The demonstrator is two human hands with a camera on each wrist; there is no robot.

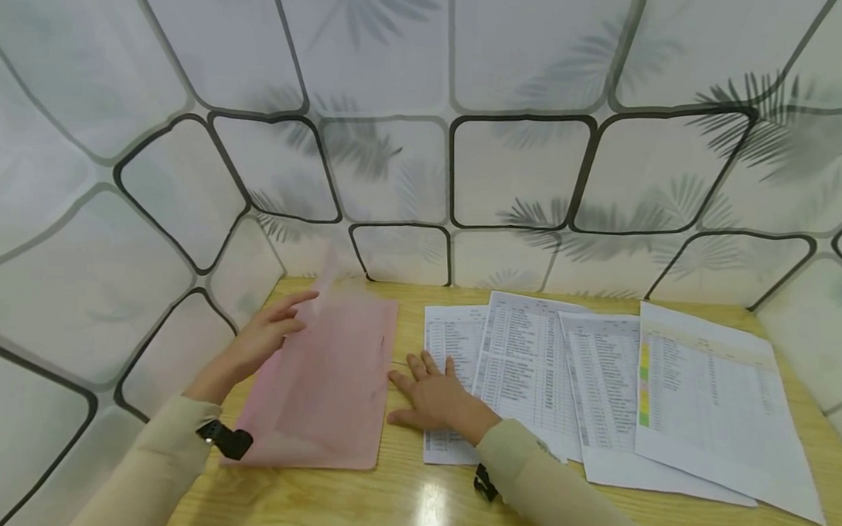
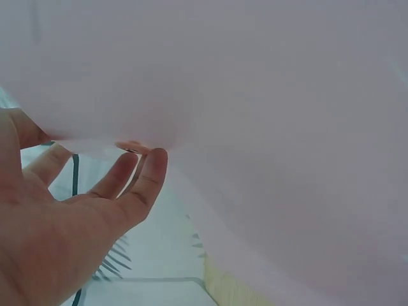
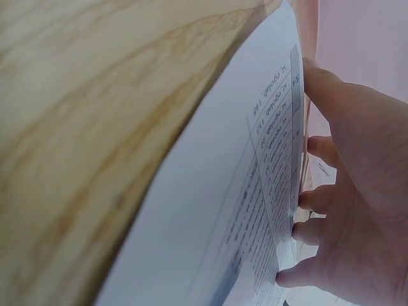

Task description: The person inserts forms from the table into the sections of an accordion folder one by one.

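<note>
A pink plastic folder (image 1: 350, 384) lies on the left part of the table, its translucent cover (image 2: 268, 127) raised and bent upward. At the cover's left edge, my left hand (image 1: 268, 339) pinches the thin plastic between thumb and fingers; the thumb is partly hidden in the left wrist view. My right hand (image 1: 437, 401) rests spread on the leftmost printed sheet (image 1: 452, 326), to the right of the folder. In the right wrist view, its fingertips touch along the edge of that sheet (image 3: 223, 172).
Three more groups of printed paper fan out rightward: a sheet (image 1: 525, 367), another sheet (image 1: 608, 386) and a rightmost sheet (image 1: 722, 405) with coloured cells. They overlap on the wooden table (image 1: 301, 506). Patterned fabric walls (image 1: 396, 169) enclose the back and sides.
</note>
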